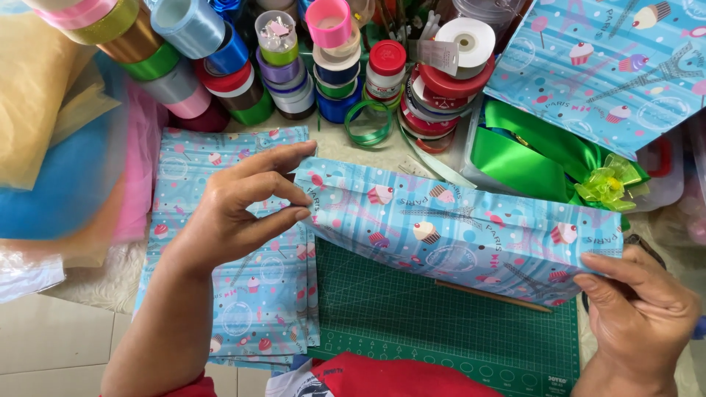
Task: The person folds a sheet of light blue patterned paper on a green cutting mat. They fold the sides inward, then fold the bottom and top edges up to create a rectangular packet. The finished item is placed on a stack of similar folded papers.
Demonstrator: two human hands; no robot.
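Centre of the frame: a long box wrapped in light-blue paper printed with cupcakes and towers (456, 231), held tilted above a dark green gridded cutting mat (441, 323). Left hand (243, 209) pinches the paper at the box's left end, thumb and fingers closed on the fold. Right hand (636, 312) grips the lower right corner, fingers curled around the edge.

Progress, as judged: long faces look covered and smooth; the left end is being folded, no tape or bow visible on it, so the ends seem unfinished.

Left of centre, spare sheets of the same blue printed paper (243, 309) lie flat, partly under the mat. A thin wooden pencil (491, 295) lies on the mat below the box.

Room: mat's lower part is open; the top edge is crowded by stacked ribbon spools (294, 66), with a glossy green satin ribbon and bow (548, 158) at right.
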